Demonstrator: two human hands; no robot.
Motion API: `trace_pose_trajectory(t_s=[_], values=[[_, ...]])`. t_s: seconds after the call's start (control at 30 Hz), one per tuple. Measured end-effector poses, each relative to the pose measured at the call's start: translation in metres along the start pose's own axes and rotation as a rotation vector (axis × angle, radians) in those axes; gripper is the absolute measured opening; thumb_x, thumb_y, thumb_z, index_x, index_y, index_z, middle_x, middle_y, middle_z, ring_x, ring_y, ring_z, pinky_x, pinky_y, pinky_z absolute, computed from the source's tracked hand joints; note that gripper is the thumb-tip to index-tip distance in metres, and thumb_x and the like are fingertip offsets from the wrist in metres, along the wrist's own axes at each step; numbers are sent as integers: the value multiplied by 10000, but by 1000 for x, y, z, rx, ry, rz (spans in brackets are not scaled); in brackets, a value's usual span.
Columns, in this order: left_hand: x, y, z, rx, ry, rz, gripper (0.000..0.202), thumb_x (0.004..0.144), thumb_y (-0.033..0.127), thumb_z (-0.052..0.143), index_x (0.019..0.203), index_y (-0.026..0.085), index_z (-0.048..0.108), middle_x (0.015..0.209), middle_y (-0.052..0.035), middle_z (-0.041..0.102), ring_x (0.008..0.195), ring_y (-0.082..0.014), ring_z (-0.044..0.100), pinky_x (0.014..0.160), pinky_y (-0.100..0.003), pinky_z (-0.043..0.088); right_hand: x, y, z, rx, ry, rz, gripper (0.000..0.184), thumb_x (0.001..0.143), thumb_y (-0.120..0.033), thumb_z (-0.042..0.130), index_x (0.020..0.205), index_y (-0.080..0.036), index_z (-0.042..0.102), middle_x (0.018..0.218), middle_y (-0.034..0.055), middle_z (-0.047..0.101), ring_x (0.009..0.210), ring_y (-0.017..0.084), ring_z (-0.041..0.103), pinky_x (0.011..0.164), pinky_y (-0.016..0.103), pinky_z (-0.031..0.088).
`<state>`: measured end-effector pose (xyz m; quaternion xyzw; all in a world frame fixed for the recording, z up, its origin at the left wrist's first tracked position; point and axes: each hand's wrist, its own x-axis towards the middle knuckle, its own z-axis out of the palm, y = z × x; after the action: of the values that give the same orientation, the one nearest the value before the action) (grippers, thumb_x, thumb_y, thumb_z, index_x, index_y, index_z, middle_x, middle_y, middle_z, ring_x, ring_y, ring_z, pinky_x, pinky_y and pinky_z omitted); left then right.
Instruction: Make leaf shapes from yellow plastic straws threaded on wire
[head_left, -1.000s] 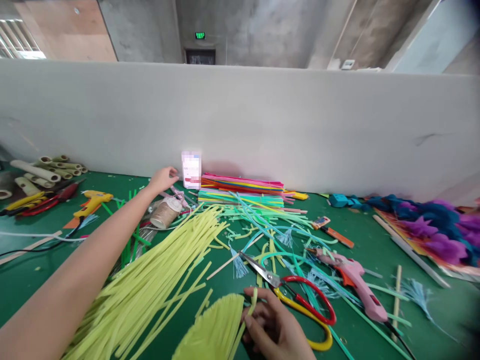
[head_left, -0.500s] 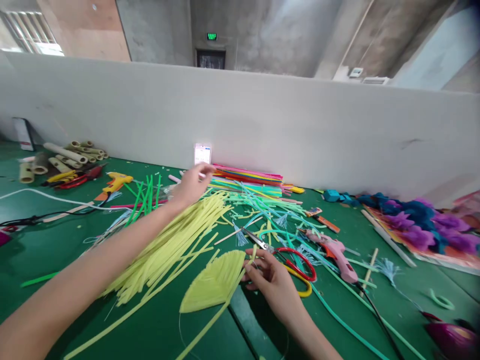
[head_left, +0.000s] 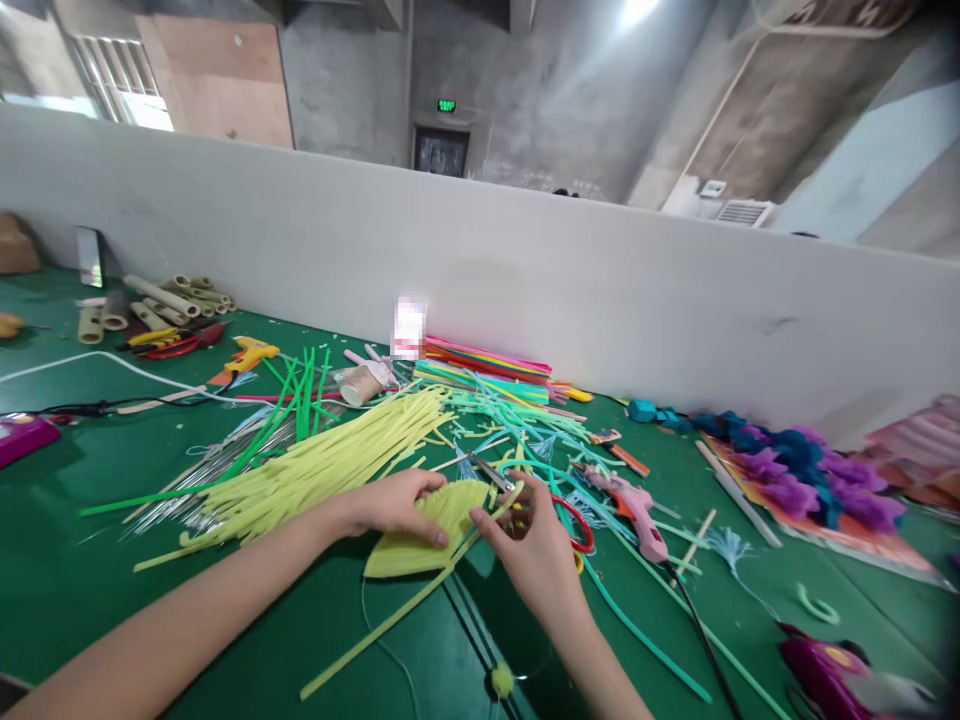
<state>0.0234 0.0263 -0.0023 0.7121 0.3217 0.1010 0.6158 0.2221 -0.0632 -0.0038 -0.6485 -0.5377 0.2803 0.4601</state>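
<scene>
A yellow leaf-shaped piece made of pipe cleaners [head_left: 397, 556] is held above the table between my two hands. My left hand [head_left: 401, 512] grips it from the left, thumb on its face and fingers behind. At its right tip, my right hand [head_left: 529, 535] pinches the piece together with a long yellow pipe cleaner [head_left: 375, 632] that slants down to the left. Behind the right hand lie scissors with red and yellow handles [head_left: 579, 522], partly covered. A thick bundle of yellow pipe cleaners [head_left: 330, 455] is spread beyond my left forearm.
A pink glue gun [head_left: 637, 520] lies to the right among teal pipe cleaners [head_left: 645, 640]. Farther left are a yellow glue gun [head_left: 253, 352] and bamboo tubes [head_left: 161, 300]. A phone [head_left: 409, 328] leans on the white partition [head_left: 600, 290]. Purple-and-blue fluffy pieces [head_left: 802, 470] sit at right.
My left hand has come back from near the phone and taken hold of the yellow leaf piece. The right hand keeps its pinch. The camera view has tilted up a little.
</scene>
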Motion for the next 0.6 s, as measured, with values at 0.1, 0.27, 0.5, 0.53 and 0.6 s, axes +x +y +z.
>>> trace_pose_trajectory(t_s=[0.1,0.27,0.5,0.53,0.6], values=[[-4,-4,6,-86,64,-8,596,591,402,803,1104,198,579,1044,-26,667,968,-249,622,746,-284,491,-5,-6,-5,-303,340,-282,425,766,-488,642,1055,-191,547,935,70,542,901,238,528,802,388,448],[-5,-10,4,-237,104,4,660,592,374,816,1168,194,550,1074,-52,673,971,-249,631,775,-315,508,-15,-17,-4,-525,246,-466,330,762,-468,668,547,-222,628,1088,85,523,1096,309,431,915,489,358],[-4,-13,3,-253,77,60,715,592,365,822,1220,190,529,1136,-78,659,1049,-267,603,856,-345,488,-20,-17,13,-646,44,-411,194,758,-466,676,666,-310,745,1415,-8,397,1336,414,175,966,619,248],[-5,-12,3,-236,78,68,720,598,367,818,1230,189,523,1148,-83,653,1064,-270,594,864,-345,482,-21,-16,14,-636,29,-392,185,777,-456,659,699,-316,751,1425,-7,389,1340,414,171,962,621,252],[-6,-11,3,-216,78,70,729,602,365,817,1239,186,511,1146,-87,651,1067,-269,590,864,-343,481,-21,-14,16,-616,8,-357,166,794,-434,643,735,-323,752,1432,-4,384,1343,409,172,956,622,257]])
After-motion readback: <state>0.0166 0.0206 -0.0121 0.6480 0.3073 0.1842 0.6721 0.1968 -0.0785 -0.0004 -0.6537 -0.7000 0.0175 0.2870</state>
